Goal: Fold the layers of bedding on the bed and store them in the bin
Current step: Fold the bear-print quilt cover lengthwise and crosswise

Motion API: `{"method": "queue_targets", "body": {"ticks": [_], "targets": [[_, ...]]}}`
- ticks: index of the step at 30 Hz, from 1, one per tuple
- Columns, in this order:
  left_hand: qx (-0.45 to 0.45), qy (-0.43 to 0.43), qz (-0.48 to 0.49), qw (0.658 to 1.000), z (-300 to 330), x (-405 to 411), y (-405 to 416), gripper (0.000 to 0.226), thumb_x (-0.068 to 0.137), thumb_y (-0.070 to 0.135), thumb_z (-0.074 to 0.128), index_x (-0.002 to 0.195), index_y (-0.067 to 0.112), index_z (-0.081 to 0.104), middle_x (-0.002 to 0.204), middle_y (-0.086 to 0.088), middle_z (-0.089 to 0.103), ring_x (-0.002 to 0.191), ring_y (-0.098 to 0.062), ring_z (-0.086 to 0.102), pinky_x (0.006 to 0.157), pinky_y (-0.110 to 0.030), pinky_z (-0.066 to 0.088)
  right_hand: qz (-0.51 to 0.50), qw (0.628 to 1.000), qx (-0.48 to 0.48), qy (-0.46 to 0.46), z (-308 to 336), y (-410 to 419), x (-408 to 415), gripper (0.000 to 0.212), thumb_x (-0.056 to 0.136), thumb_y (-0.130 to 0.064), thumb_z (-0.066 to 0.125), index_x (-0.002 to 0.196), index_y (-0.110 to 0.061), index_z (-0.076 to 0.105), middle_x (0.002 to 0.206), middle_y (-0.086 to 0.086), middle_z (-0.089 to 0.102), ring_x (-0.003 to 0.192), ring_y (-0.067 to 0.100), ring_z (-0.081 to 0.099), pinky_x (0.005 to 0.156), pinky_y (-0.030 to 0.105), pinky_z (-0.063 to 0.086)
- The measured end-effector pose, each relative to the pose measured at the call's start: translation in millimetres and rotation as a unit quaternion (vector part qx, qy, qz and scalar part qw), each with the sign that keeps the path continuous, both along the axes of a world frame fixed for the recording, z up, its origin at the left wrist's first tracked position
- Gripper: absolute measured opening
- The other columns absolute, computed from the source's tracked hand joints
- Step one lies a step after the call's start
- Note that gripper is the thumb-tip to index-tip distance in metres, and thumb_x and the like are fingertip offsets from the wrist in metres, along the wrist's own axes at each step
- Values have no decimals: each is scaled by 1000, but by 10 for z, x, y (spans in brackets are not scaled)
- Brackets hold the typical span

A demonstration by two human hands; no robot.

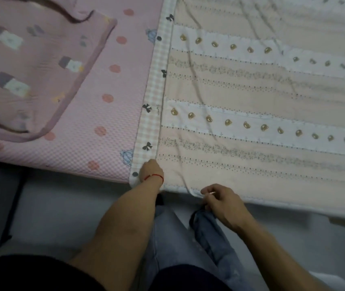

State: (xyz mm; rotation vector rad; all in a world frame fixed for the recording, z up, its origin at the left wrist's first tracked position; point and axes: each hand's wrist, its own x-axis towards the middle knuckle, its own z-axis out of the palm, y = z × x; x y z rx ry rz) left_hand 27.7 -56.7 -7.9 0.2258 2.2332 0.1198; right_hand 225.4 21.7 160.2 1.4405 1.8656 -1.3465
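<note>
At the near edge of the bed, the left hand (151,171) is curling its fingers around the corner of a peach striped quilt (251,97), apparently gripping it, though the fingertips are hidden. Just beside it, the right hand (220,201) is pinching the quilt's hem between thumb and bent fingers. A red string bracelet (154,176) is circling the left wrist. Spread flat, the quilt is covering the bed's right side, its gingham border (156,80) lying over a pink dotted sheet (104,114). A folded mauve blanket (30,66) is resting farther left.

Left hand's (151,171) fingertips hidden under the quilt (251,114).
</note>
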Motion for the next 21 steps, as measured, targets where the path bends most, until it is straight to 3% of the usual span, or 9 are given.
{"method": "queue_targets", "body": {"ticks": [2, 6, 10, 15, 19, 21], "targets": [[31, -37, 22, 999, 82, -37, -140, 31, 101, 21, 50, 126, 4, 55, 131, -21, 56, 117, -38, 55, 86, -35, 42, -19, 1000, -9, 0, -1, -102, 37, 14, 99, -24, 55, 99, -24, 69, 90, -3, 75, 80, 17, 72, 70, 30, 56], [143, -80, 62, 985, 380, 110, -479, 41, 99, 16, 43, 139, 5, 48, 130, -23, 56, 114, -35, 52, 92, -35, 43, -35, 999, -27, 8, 124, -284, 124, 13, 99, -19, 55, 93, -23, 67, 91, 2, 76, 84, 17, 72, 61, 11, 50], [180, -58, 52, 981, 672, 413, -410, 51, 97, 12, 41, 148, 11, 35, 116, -21, 59, 95, -31, 54, 81, -33, 42, -46, 998, -26, 29, 232, -330, 226, 13, 101, -25, 54, 97, -21, 66, 91, 4, 76, 85, 25, 73, 76, 34, 57], [133, -5, -132, 982, 1060, 718, -154, 49, 91, 4, 40, 137, 11, 27, 112, -19, 62, 92, -35, 60, 86, -46, 54, -82, 995, 2, 48, 407, -204, 585, 13, 99, -25, 53, 103, -27, 66, 94, -2, 74, 86, 17, 70, 73, 29, 55], [130, 45, -263, 955, 1460, 1096, 238, 50, 93, 9, 41, 141, 13, 28, 110, -17, 63, 91, -36, 62, 80, -42, 53, -139, 988, -1, 64, 426, 17, 1078, 14, 99, -20, 54, 101, -22, 68, 93, 2, 75, 83, 21, 72, 82, 42, 62], [138, 45, -310, 940, 1650, 1422, 513, 57, 95, 10, 40, 149, 14, 21, 114, -19, 63, 94, -37, 61, 79, -42, 50, -151, 986, -1, 68, 420, 218, 1359, 15, 99, -17, 54, 104, -18, 68, 94, 6, 75, 81, 21, 72, 77, 37, 62]]}}
